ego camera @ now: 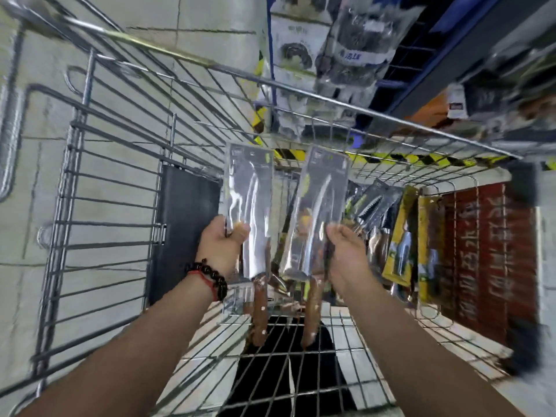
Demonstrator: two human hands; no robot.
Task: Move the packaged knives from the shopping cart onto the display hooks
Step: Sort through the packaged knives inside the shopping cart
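I've got one packaged knife pinched in my left hand and another in my right hand above the shopping cart, so I'd lift both toward two o'clock, hang-holes leading, one at a time.

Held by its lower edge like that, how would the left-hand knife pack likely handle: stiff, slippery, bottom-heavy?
The knife pack in the left hand stands straight, so probably stiff. Its glossy plastic looks slippery. The wooden handle hangs below the grip, so likely bottom-heavy.
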